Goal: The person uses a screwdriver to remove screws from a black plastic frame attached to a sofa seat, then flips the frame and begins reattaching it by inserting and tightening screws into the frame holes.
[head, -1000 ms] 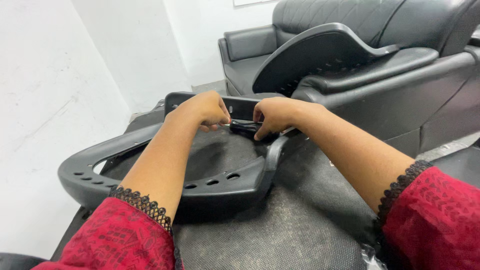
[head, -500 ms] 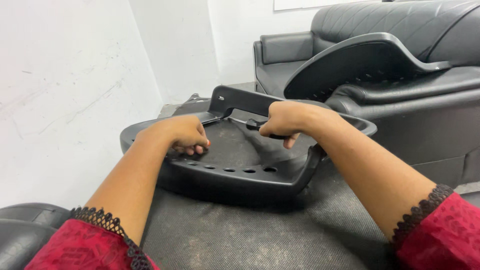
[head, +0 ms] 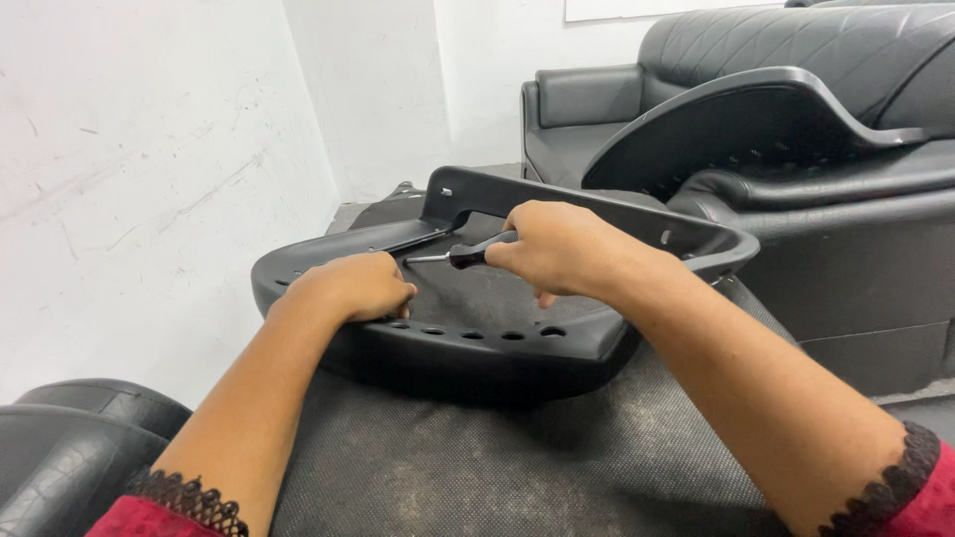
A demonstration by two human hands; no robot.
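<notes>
Two bare hands work on one wide black moulded plastic seat shell [head: 477, 343], which lies on a dark mesh surface [head: 477, 467] beside a white wall [head: 149, 169]. The left hand [head: 348, 288] is curled over the shell's near rim and presses it down. The right hand [head: 557, 249] is clamped around a black-handled screwdriver [head: 463, 256], its metal tip pointing to the shell's left bracket. The shell looks stiff, light and smooth, so the thick perforated rim seems the safest grip. A second black shell [head: 756, 119] rests on a black leather sofa [head: 875, 199].
</notes>
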